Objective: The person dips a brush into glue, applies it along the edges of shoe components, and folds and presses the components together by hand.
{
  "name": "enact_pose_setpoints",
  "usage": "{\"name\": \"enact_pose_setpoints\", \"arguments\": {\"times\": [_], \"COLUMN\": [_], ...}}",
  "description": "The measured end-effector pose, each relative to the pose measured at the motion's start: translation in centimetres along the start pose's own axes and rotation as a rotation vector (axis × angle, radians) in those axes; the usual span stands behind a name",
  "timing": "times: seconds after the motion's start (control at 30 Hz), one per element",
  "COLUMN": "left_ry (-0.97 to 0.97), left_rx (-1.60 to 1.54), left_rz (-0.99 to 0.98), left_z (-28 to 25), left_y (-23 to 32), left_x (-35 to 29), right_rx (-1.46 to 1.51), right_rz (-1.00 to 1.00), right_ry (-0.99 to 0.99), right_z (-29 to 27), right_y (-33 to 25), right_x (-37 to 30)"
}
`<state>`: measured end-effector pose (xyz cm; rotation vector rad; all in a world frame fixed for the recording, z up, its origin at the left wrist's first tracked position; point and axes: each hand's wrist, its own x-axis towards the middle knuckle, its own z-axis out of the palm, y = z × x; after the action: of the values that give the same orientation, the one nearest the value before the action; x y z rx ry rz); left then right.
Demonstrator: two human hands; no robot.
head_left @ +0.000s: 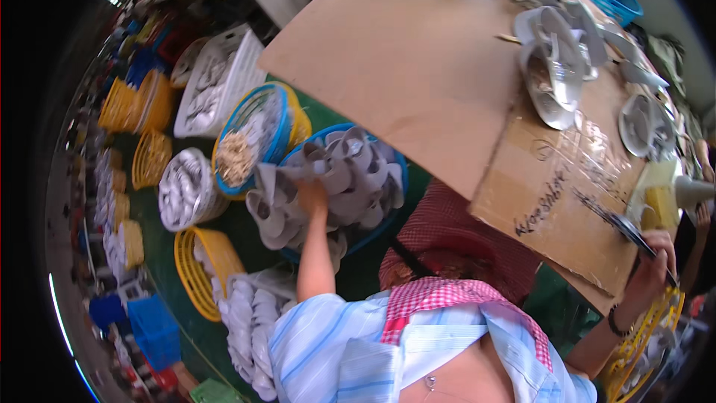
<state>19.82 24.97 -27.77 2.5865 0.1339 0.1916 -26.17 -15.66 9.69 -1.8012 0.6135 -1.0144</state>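
My left hand (312, 195) reaches down into a large blue basket (403, 188) beside the table, among a heap of pale grey-white slide-sandal-like shoe pieces (352, 151). Its fingers are partly hidden by the pieces, so whether they grip one cannot be told. On the table's right side, my right hand (658, 252) is closed around the dark handle of a brush (634, 233). The brush's dark bristles point toward a flattened cardboard sheet (514, 198) on the tabletop. Similar white shoe pieces (553, 93) lie clustered beyond the cardboard, with more (647, 127) further right.
The brown table (403, 45) spans the upper middle. Left of it stand a blue basket with tan scraps (235, 158), a white basket (195, 213), a yellow basket (195, 283) and a white crate (242, 67). A white bottle (690, 191) is at the right edge.
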Motion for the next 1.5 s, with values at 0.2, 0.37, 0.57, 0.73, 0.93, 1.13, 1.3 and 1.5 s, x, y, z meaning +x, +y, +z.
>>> {"name": "enact_pose_setpoints", "arguments": {"times": [0.2,0.37,0.57,0.73,0.93,1.13,1.3,1.5], "left_ry": [-0.252,-0.149,-0.5,-1.094,-1.55,-1.598,-1.523,-1.387], "left_rx": [0.623,0.471,-0.661,-0.945,-1.488,-1.021,-0.753,-0.623], "left_rz": [-0.022,0.203,0.613,0.63,0.15,0.438,0.781,0.639], "left_z": [-5.1,-11.3,-15.6,-13.3,-11.6,-11.4,-13.1,-12.4], "left_y": [0.3,11.6,31.2,38.9,45.3,45.3,45.3,42.3], "left_x": [1.1,-1.0,-9.3,-13.2,-18.8,-18.2,-19.1,-18.9], "right_rx": [-0.237,-0.788,-1.079,-0.827,-0.962,-0.774,-0.75,-0.61], "right_rz": [0.165,-0.066,-0.308,-0.611,-0.478,-0.243,-0.114,-0.058], "right_ry": [-0.378,-0.353,-0.362,0.05,-0.314,-0.089,-0.338,-0.174], "right_z": [9.7,15.0,20.8,15.9,13.2,5.4,4.9,6.0], "right_y": [1.6,3.8,8.6,5.2,2.4,-2.2,1.4,1.3], "right_x": [7.2,13.2,20.8,20.1,6.2,7.5,9.4,7.2]}}
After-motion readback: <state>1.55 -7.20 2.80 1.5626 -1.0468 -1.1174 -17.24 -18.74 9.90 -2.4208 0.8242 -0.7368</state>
